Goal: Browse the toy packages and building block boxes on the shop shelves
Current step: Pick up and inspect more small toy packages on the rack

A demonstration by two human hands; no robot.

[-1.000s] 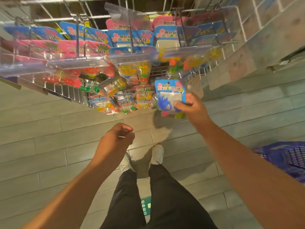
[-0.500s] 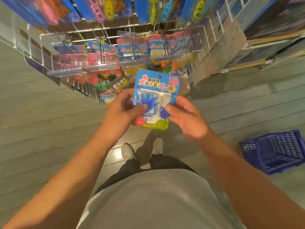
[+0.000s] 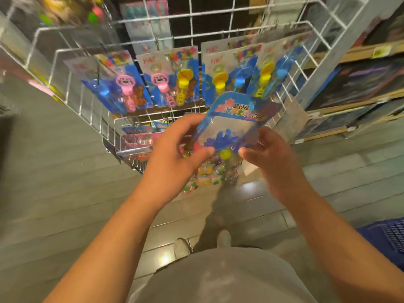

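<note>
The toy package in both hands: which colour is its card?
Blue, on the toy package, seen best in the head view.

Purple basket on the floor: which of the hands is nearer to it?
Right. The right hand grips the toy package on the same side as the purple basket, well above it. The left hand grips the package's far edge.

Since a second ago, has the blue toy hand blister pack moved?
Yes. The blue toy hand blister pack has come up off the lower rack, away from the grey floor, and is now pinched by the left hand and right hand.
</note>
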